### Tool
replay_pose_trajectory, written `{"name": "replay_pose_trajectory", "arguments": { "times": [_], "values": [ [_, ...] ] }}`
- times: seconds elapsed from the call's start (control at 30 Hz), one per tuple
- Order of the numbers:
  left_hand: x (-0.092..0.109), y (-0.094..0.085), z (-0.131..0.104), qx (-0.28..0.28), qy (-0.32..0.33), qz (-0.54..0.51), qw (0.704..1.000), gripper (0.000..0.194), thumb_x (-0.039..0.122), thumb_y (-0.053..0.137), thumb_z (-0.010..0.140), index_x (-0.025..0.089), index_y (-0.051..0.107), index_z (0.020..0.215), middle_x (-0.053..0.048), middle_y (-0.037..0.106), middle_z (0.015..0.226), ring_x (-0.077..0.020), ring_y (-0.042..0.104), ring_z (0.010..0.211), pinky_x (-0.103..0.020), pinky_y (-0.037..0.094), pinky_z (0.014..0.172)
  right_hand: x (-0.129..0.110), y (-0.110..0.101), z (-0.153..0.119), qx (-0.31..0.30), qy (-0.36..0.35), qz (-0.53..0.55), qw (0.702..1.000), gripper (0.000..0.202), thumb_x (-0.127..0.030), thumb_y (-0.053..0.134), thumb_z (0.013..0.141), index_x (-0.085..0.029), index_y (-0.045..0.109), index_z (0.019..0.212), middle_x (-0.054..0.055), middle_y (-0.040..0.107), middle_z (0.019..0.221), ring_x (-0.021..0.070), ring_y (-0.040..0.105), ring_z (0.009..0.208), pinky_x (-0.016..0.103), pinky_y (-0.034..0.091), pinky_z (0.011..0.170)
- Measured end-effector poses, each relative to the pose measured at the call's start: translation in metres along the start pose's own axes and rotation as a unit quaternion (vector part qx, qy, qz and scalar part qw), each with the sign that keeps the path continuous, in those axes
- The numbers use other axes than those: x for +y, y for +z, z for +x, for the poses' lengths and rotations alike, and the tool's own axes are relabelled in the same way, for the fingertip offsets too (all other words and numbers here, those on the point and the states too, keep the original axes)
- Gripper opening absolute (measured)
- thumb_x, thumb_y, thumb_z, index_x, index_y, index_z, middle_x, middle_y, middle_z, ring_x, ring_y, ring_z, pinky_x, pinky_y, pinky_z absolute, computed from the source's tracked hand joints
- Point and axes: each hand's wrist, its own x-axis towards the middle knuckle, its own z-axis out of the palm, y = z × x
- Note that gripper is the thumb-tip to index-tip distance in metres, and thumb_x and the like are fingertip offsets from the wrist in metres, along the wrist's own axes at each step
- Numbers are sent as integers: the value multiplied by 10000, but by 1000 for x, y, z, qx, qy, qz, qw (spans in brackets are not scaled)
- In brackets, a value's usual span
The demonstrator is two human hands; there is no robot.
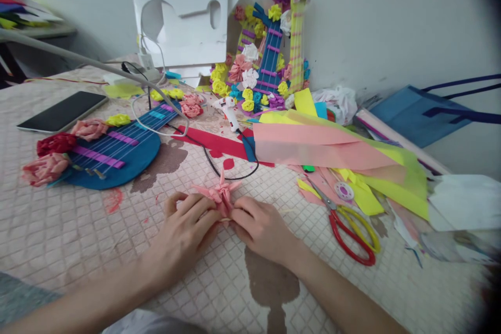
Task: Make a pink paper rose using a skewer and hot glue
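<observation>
Between my two hands is a pink paper flower (pixel 222 192) with pointed petals that spread upward and to the sides. The curled fingers of my left hand (pixel 191 222) grip its left side near the base. From the right, my right hand (pixel 258 222) pinches the same flower low down. Fingertips of both hands are partly hidden behind the paper and knuckles. Beyond the flower lie red paper scraps (pixel 228 164) and the black cord (pixel 213 167) of a white glue gun (pixel 227 111).
A blue paper guitar (pixel 117 151) with paper roses lies left, near a black-screened tablet (pixel 64 110). Red and yellow-handled scissors (pixel 352 235) rest at right, below pink and yellow crepe sheets (pixel 332 146). More decorated guitars (pixel 270 57) lean against the wall beside white foam board (pixel 188 36).
</observation>
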Motion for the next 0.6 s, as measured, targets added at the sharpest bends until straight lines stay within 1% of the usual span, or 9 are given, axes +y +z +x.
{"name": "replay_pose_trajectory", "arguments": {
  "times": [0.2, 0.37, 0.5, 0.6],
  "values": [
    [1, -2, 0, -10, -12, -4, 1000, 110, 194, 509, 899, 208, 607, 852, -11, 644, 884, -188, 533, 852, -398, 274, 867, -2, -3, 2, 6, -1, -3, 1000, 173, -211, 419, 939, -178, 562, 846, 38, 555, 866, 139, 534, 764, 253, 431, 612],
    [2, -3, 0, -6, -22, -6, 1000, 117, 217, 510, 903, 204, 601, 832, -11, 644, 882, -189, 525, 846, -395, 270, 846, -4, -3, 4, -12, -4, -3, 1000, 176, -195, 412, 943, -174, 565, 858, 34, 562, 853, 140, 536, 769, 261, 442, 636],
    [3, -4, 1, -9, -23, -13, 1000, 130, 207, 501, 897, 196, 597, 810, -10, 635, 841, -185, 518, 811, -387, 275, 824, -3, -1, 2, -1, -7, 3, 1000, 177, -227, 419, 945, -175, 562, 855, 39, 570, 857, 146, 539, 775, 271, 450, 656],
    [4, -5, 1, -16, -30, -29, 999, 118, 194, 507, 889, 199, 595, 811, -11, 631, 855, -186, 509, 824, -385, 275, 827, -3, 0, 2, 1, -8, -2, 1000, 169, -230, 430, 943, -173, 566, 861, 41, 574, 864, 146, 543, 778, 268, 446, 649]
  ]
}}
